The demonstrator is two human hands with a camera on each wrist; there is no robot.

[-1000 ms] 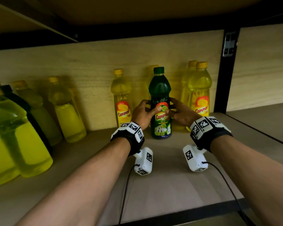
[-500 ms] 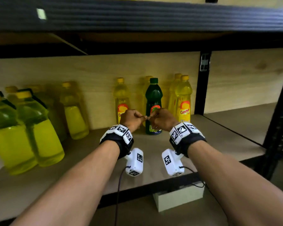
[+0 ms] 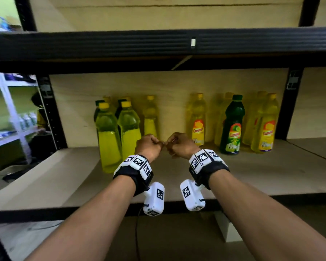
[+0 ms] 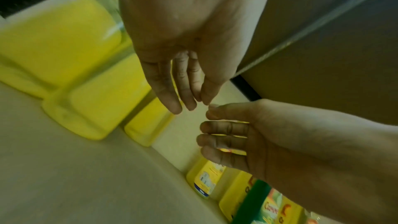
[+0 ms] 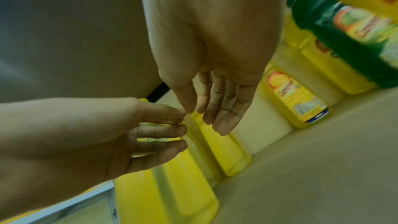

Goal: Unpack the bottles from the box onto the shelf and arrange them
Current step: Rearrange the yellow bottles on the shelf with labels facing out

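Observation:
A dark green bottle (image 3: 232,125) with a lime label stands upright at the back right of the wooden shelf (image 3: 252,176), between yellow labelled bottles (image 3: 197,119) (image 3: 265,125). Several plain yellow bottles (image 3: 109,140) stand further left. My left hand (image 3: 149,146) and right hand (image 3: 179,146) hover side by side over the shelf's middle, left of the green bottle and apart from it. Their fingertips nearly meet. In the wrist views the left hand (image 4: 189,106) and the right hand (image 5: 215,108) have relaxed fingers and hold nothing.
A black beam (image 3: 158,46) of the upper shelf runs overhead. Black uprights (image 3: 292,106) (image 3: 49,113) bound this bay. A pale block (image 3: 228,228) sits below the shelf's front edge. Bare board lies in front of the bottles and at the left.
Both hands have let go of the green bottle, drawn back from it and come together. The view has pulled away from the shelf and swung left.

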